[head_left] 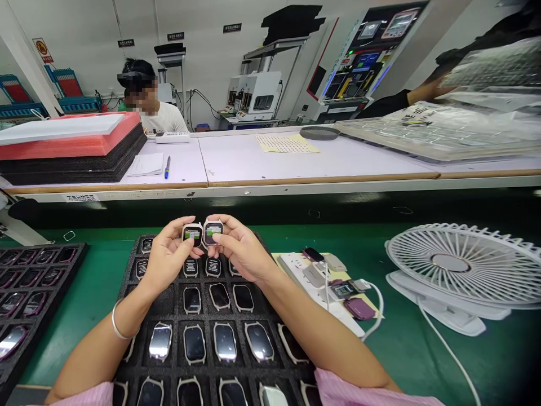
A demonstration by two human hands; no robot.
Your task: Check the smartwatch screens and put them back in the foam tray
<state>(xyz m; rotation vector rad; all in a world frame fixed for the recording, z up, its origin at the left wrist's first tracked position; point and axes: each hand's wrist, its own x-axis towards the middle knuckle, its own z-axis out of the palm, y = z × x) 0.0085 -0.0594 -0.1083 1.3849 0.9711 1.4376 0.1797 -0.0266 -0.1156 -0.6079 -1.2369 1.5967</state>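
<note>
My left hand [167,256] pinches a small square smartwatch body [193,233] with a lit screen. Beside it, my right hand [240,251] pinches a second lit smartwatch body [212,230]. Both are held side by side, touching, above the far end of a black foam tray [169,299]. The tray's pockets hold several more watch bodies with dark screens [225,341]. A silver bangle [118,330] sits on my left wrist.
A second black tray [25,282] of watch bodies lies at the left on the green belt. Right of the main tray are a white power strip with chargers [333,285] and a white fan [465,270]. Another person [156,110] sits beyond the white bench.
</note>
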